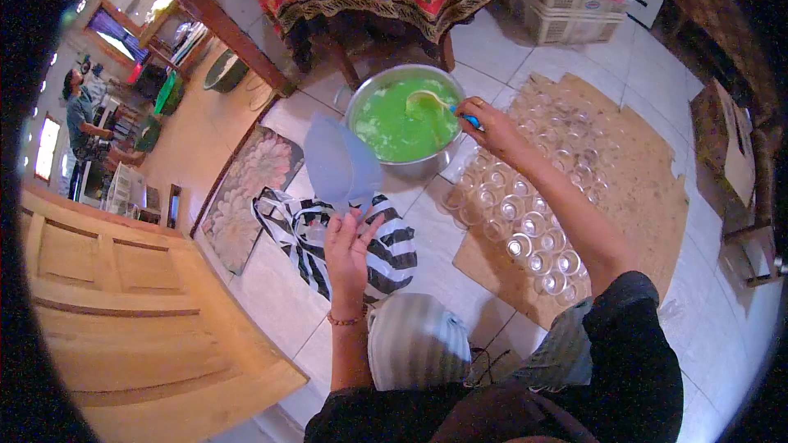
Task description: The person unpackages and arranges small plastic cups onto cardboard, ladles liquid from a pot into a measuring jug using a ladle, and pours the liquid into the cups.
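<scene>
1 ladle (444,104), 1 pot (420,168) w/ green liq. (386,127): R fingers (471,106) grip ladle, bowl at their 10 o'clock; L fingers (349,228) apart.

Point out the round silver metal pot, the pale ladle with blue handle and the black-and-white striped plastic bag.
Round silver metal pot (420,168), head view: outer wall, near side.
Pale ladle with blue handle (444,104), head view: where bowl meets handle.
Black-and-white striped plastic bag (394,248), head view: right side.

A head-worn camera looks down toward the floor (281,289).
</scene>
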{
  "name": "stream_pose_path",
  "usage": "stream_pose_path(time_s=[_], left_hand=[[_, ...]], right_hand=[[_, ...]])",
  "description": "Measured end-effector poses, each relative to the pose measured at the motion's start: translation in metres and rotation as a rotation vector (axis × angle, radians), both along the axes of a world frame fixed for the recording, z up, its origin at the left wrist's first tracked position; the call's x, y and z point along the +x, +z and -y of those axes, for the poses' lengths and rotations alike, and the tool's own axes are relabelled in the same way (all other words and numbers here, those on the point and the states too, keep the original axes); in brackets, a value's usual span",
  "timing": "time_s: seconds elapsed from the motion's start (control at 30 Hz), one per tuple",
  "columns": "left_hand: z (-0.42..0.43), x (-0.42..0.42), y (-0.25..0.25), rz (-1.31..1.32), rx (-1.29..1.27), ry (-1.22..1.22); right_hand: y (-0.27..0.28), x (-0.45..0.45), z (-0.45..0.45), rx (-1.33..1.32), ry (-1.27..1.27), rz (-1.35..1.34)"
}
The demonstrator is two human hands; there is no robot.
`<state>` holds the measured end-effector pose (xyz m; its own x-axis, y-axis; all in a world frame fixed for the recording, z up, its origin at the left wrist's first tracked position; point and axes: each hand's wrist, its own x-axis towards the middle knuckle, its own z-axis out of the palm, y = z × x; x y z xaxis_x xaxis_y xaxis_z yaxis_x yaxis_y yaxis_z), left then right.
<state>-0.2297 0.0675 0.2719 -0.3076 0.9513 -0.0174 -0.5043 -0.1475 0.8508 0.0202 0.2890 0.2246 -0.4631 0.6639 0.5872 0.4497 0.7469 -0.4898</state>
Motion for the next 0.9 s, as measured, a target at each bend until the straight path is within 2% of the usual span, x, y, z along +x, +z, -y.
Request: stream_pose_path(time_s=[0.3, 0.6, 0.7, 0.8, 0.9], left_hand=[[0.006, -0.020, 0.006, -0.004, 0.017, 0.099], [0.011, -0.033, 0.004, 0.017, 0.046, 0.130], [0.013, -0.035, 0.005, 0.050, 0.034, 0.138], [0.014, -0.038, 0.001, 0.039, 0.023, 0.142], [0.012, -0.037, -0.001, 0.037, 0.019, 0.135]], right_hand=[[-0.005, -0.043, 0.005, 0.122, -0.009, 0.167], [0.004, -0.106, 0.023, -0.021, -0.036, -0.286], [0.004, -0.114, 0.027, -0.181, -0.104, -0.276], [-0.001, -0.117, 0.026, -0.233, -0.107, -0.265], [-0.010, -0.114, 0.022, -0.170, -0.120, -0.198]])
